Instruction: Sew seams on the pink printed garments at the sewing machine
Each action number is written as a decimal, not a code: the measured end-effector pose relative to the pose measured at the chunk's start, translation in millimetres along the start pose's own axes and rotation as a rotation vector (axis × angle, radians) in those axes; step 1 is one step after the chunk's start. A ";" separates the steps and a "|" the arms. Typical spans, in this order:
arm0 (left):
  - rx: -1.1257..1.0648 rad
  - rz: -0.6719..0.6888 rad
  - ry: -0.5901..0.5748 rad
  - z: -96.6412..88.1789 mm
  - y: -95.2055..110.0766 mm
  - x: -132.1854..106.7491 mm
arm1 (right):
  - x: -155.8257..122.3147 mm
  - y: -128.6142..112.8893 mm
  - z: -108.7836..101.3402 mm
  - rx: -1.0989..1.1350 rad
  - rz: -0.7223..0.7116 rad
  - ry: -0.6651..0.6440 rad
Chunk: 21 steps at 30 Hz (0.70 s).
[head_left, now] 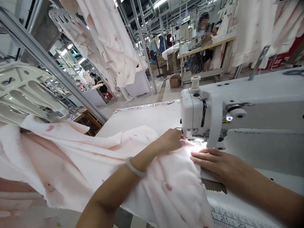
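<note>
A pale pink plush fabric piece [152,171] with small darker pink spots drapes across the sewing table and under the head of a white sewing machine [193,110]. My left hand [172,139], a pale bangle on its wrist, is at the fabric's edge left of the needle area. Its fingers are bent and closed on the cloth, their tips partly hidden. On the right of the lit needle area, my right hand [213,160] lies with fingers stretched out flat on the fabric's edge. The needle itself is lost in the bright glare.
Cream plastic hanger clamps [30,91] stand at the left, touching the trailing cloth. More pink pieces [106,38] hang overhead. A metal post [59,69] slants behind the table [142,117]. A printed ruler scale [228,218] runs along the front. Another person [203,41] sits farther back.
</note>
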<state>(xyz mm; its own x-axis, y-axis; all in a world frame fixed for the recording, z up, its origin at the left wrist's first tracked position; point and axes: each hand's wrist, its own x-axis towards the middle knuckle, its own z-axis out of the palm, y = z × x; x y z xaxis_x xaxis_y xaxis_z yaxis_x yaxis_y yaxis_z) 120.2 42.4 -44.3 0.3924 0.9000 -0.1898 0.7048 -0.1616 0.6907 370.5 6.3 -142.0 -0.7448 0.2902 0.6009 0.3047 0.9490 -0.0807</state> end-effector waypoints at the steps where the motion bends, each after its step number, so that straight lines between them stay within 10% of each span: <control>1: 0.008 -0.013 0.000 1.5 -0.3 1.7 | 5.5 -0.6 -2.6 0.008 -0.012 -0.007; 21: -0.033 -0.041 -0.047 14.1 -11.1 -33.9 | 27.3 -21.6 -19.7 -0.126 -0.128 0.104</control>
<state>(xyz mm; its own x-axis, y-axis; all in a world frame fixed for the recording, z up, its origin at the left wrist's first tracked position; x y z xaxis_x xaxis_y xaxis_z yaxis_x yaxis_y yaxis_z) 107.4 7.9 -55.4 0.3914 0.8856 -0.2502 0.7012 -0.1109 0.7042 355.2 -8.6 -108.2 -0.7191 0.1482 0.6789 0.2887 0.9524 0.0980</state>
